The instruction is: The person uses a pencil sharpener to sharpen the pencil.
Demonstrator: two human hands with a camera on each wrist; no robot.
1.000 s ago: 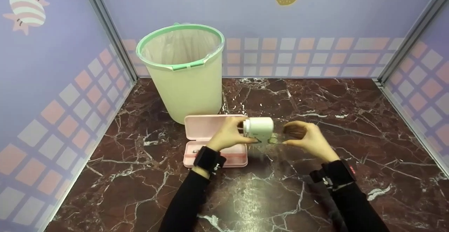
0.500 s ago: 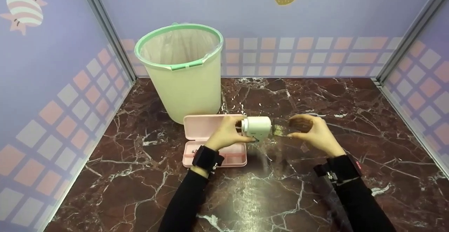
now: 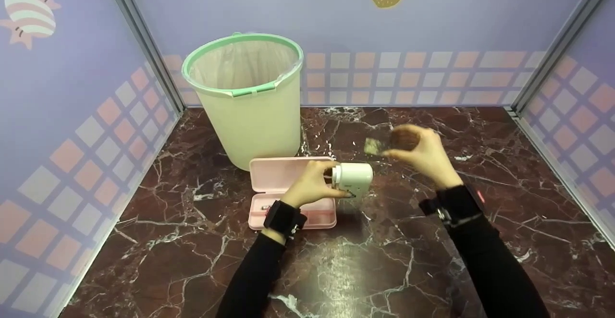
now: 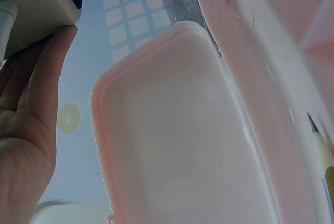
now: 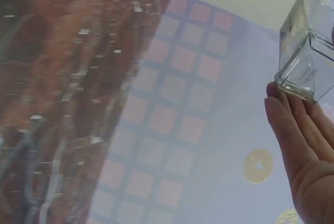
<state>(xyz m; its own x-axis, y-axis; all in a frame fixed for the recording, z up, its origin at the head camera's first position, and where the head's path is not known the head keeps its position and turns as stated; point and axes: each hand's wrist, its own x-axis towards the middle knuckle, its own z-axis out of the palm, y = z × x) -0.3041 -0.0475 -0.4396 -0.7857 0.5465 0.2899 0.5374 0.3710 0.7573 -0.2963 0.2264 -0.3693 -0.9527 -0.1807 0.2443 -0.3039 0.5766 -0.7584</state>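
My left hand (image 3: pixel 308 184) grips a white pencil sharpener (image 3: pixel 354 178) on its side, just right of the open pink pencil case (image 3: pixel 274 174). In the left wrist view a dark opening shows at the end of the sharpener's body. My right hand (image 3: pixel 425 155) pinches a small clear plastic shavings box (image 3: pixel 373 146), raised to the right of the sharpener and apart from it. Yellowish shavings show in the box, which looks see-through in the right wrist view. A pencil (image 4: pixel 323 151) with a sharpened tip lies in the case.
A pale green trash bin (image 3: pixel 250 126) with a green rim and a clear liner stands behind the case. White specks lie on the dark marble table (image 3: pixel 192 260) beside it. Patterned panels (image 3: pixel 432 25) close off the back and both sides.
My right hand first drew the shavings box rightward out from the sharpener, then lifted it up and away toward the back. My left hand with the sharpener has stayed almost in place.
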